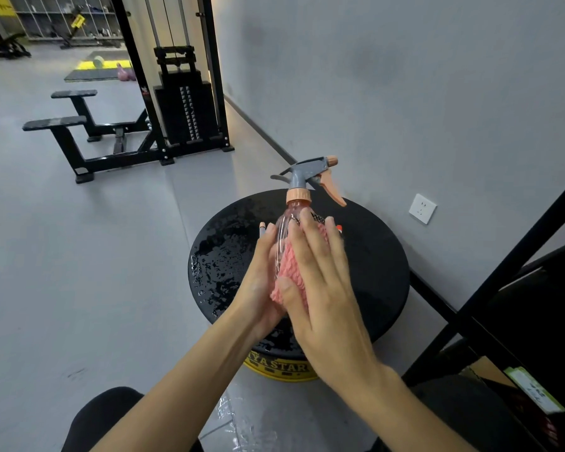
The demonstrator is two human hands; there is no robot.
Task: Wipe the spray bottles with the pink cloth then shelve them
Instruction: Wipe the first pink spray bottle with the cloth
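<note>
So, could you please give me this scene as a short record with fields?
bottle: pink see-through spray bottle, upright, grey trigger head
cloth: pink cloth, against the bottle's side
left hand: holds the bottle from the left
right hand: presses the cloth onto the bottle, fingers laid flat
surface: round black stool beneath, wet on its left part
nearby: black shelf frame at right
stage: wiping, not yet shelved

The fluffy pink cloth [291, 269] and right hand [327, 288] hide the lower half of the clear pink plastic spray bottle [282, 230]. A small orange-tipped object [262, 227] behind the left hand [258, 288] can't be made out.
</note>
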